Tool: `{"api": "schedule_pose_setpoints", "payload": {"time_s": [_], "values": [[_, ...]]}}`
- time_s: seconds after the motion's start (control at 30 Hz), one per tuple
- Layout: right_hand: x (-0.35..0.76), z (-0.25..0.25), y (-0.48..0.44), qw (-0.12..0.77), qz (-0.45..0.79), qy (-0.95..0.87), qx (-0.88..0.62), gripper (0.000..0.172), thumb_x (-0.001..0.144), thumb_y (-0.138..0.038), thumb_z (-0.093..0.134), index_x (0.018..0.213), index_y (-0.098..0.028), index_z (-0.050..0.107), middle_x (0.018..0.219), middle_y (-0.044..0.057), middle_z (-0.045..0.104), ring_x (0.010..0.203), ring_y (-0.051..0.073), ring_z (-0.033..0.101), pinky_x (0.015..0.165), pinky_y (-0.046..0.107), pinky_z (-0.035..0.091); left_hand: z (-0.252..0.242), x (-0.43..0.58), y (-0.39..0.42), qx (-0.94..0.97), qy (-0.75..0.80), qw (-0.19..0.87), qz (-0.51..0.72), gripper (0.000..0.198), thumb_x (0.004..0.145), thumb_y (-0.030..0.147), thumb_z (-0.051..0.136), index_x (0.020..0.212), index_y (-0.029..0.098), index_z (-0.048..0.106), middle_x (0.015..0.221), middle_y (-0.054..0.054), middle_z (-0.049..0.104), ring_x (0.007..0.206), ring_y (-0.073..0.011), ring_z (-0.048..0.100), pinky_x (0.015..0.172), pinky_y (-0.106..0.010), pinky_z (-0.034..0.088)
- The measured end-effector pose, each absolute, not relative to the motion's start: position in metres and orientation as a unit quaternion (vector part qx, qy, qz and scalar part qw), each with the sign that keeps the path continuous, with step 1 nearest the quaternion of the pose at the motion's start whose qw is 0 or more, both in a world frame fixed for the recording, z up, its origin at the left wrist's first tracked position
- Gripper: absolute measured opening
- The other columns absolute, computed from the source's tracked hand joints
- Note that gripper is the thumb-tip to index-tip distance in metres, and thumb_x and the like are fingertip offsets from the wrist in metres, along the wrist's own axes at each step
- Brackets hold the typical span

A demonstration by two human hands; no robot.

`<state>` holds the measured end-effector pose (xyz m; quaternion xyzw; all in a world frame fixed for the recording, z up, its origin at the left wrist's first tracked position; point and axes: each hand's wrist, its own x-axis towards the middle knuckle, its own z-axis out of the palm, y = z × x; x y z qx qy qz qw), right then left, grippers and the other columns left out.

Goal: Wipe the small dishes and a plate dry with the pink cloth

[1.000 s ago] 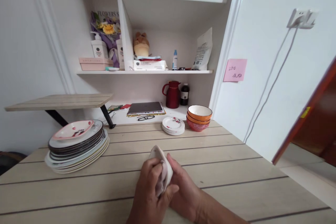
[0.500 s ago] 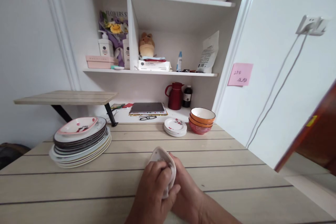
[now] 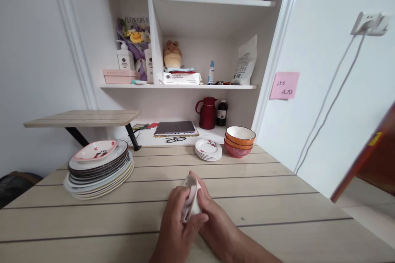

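Note:
Both hands meet over the table at the front, around a small white dish [image 3: 194,200]. My left hand [image 3: 176,218] is closed on its left side, with the fingers over the inner face and the thumb low at the front. My right hand [image 3: 217,220] wraps the dish from behind and the right, its thumb pressed against the dish's side. The dish stands on edge, seen almost rim-on, and much of it is hidden by the fingers. Beyond the hands sit a stack of small flowered plates [image 3: 208,148] and several stacked bowls [image 3: 240,139].
A tall stack of plates [image 3: 100,174], topped by a pink-rimmed dish [image 3: 95,150], stands at the left under a raised wooden shelf [image 3: 83,118]. Behind the table are a laptop [image 3: 175,127], eyeglasses [image 3: 176,139], a red jug [image 3: 207,114] and a dark bottle [image 3: 221,114].
The dish has turned so its rim faces me more and its inner face shows less. My right thumb has come forward onto its side. The view has shifted slightly.

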<state>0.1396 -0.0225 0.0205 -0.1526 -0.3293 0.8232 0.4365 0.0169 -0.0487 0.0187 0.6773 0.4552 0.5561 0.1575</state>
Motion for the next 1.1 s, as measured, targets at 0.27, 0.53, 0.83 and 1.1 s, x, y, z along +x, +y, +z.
{"api": "schedule_pose_setpoints", "payload": {"time_s": [0.27, 0.53, 0.83, 1.1], "values": [[0.135, 0.018, -0.022, 0.439, 0.838, -0.281, -0.161, 0.050, 0.080, -0.057, 0.065, 0.118, -0.024, 0.061, 0.094, 0.003, 0.070, 0.087, 0.021, 0.064, 0.087, 0.034, 0.045, 0.010, 0.012, -0.043, 0.736, 0.435, 0.086, 0.512, 0.047, 0.079, 0.056, 0.064, 0.111, 0.022, 0.057, 0.100, -0.009, 0.064, 0.088, -0.0242, 0.063, 0.075, -0.036, 0.054], [0.135, 0.020, -0.014, 0.362, 0.884, -0.222, -0.194, 0.061, 0.081, -0.073, 0.049, 0.077, -0.014, 0.064, 0.065, 0.003, 0.065, 0.064, 0.017, 0.061, 0.067, 0.027, 0.044, 0.018, 0.017, -0.046, 0.805, 0.405, -0.022, 0.432, 0.016, 0.082, 0.022, 0.066, 0.097, 0.023, 0.062, 0.104, -0.007, 0.066, 0.097, -0.0239, 0.061, 0.085, -0.040, 0.054], [0.150, 0.033, 0.001, 0.335, 0.897, -0.249, -0.144, 0.068, 0.081, -0.078, 0.041, 0.091, -0.015, 0.064, 0.077, 0.005, 0.069, 0.072, 0.020, 0.064, 0.073, 0.031, 0.045, 0.046, 0.023, -0.028, 0.839, 0.392, 0.027, 0.376, 0.013, 0.082, 0.019, 0.064, 0.095, 0.023, 0.064, 0.103, -0.006, 0.067, 0.096, -0.0235, 0.059, 0.085, -0.041, 0.051], [0.140, 0.023, 0.001, 0.522, 0.808, -0.255, -0.099, 0.054, 0.078, -0.048, 0.071, 0.124, -0.025, 0.053, 0.100, 0.003, 0.069, 0.093, 0.021, 0.063, 0.089, 0.036, 0.043, 0.029, 0.027, -0.010, 0.735, 0.445, 0.161, 0.486, 0.006, 0.086, 0.022, 0.054, 0.089, 0.022, 0.059, 0.093, -0.005, 0.062, 0.091, -0.0217, 0.059, 0.083, -0.038, 0.051]]}}
